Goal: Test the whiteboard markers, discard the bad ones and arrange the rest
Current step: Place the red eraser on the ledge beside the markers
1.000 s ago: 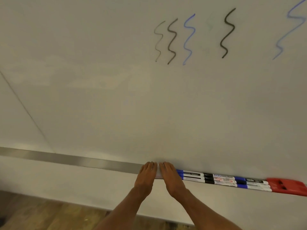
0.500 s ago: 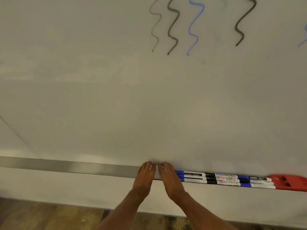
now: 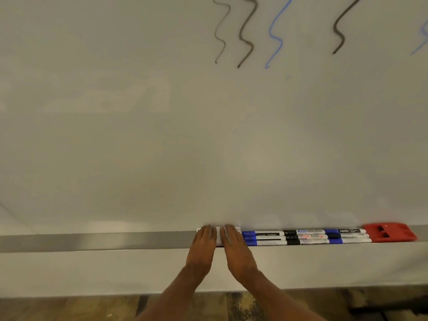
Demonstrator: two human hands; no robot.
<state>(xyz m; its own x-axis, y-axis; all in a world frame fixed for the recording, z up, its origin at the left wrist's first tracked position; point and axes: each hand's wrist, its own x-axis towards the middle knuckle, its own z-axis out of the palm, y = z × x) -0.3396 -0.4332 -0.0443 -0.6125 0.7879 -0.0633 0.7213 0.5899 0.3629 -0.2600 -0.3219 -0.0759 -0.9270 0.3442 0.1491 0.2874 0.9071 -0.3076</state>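
Observation:
Several whiteboard markers (image 3: pixel 305 237) with blue and black caps lie end to end in three neat rows on the metal tray (image 3: pixel 92 242) under the whiteboard (image 3: pixel 162 135). My left hand (image 3: pixel 201 249) and my right hand (image 3: pixel 236 249) rest flat, side by side, on the white marker bodies at the left end of the rows. The fingers are stretched out and grip nothing. Those leftmost markers are mostly hidden under my hands. Black and blue test squiggles (image 3: pixel 245 31) mark the top of the board.
A red eraser (image 3: pixel 389 232) sits on the tray, touching the right end of the marker rows. The tray runs bare to the left of my hands. Wooden floor (image 3: pixel 69 309) shows below the wall panel.
My head has tilted down, so the squiggles have slid toward the top edge. Both hands stay flat on the left end of the marker rows.

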